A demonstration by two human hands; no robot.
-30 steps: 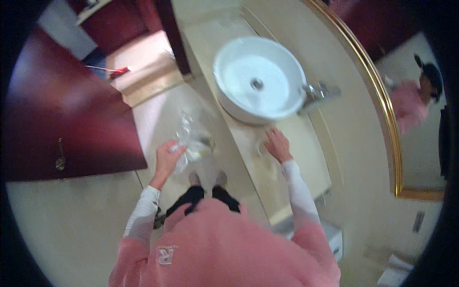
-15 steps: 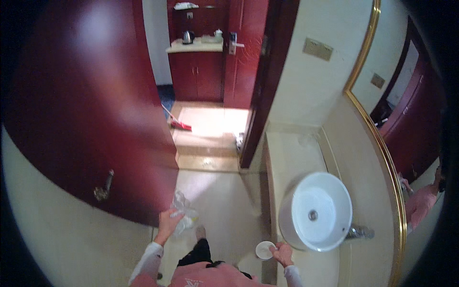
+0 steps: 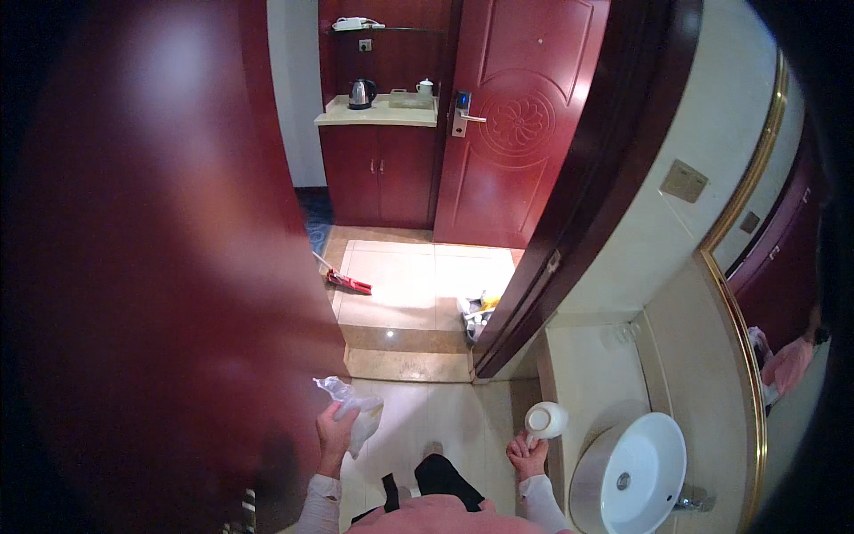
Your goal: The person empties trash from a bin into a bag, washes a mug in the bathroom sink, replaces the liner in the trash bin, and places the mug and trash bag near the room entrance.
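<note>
A: What does the left hand (image 3: 335,436) have?

B: It is closed around a crumpled clear plastic bag (image 3: 354,411). The bag bunches up above the fingers, and its loose end pokes out toward the dark red door (image 3: 151,267) that fills the space to the left of that hand.

A: And the right hand (image 3: 528,455)?

B: It grips a small white cup (image 3: 545,419) from below. The cup is tilted, with its open mouth turned toward the left hand. The two hands are well apart, with the person's dark trousers (image 3: 440,473) and a foot between them, lower down.

A: What lies to the right of the cup?

B: Just beside the right hand runs the edge of a pale stone counter (image 3: 583,374), and on it, a little lower and further right, sits a round white basin (image 3: 636,472) with a metal tap (image 3: 689,503). A gold-framed mirror (image 3: 765,294) rises behind it.

A: And ahead of the hands?

B: A doorway with a dark red frame (image 3: 578,205), then a lit tiled floor (image 3: 409,285) with a red-headed mop (image 3: 342,278) lying on it and a small heap of coloured items (image 3: 476,311) by the frame. Far beyond stand a red cabinet (image 3: 378,173) with a kettle (image 3: 358,93) on top, and a red entrance door (image 3: 516,125).
</note>
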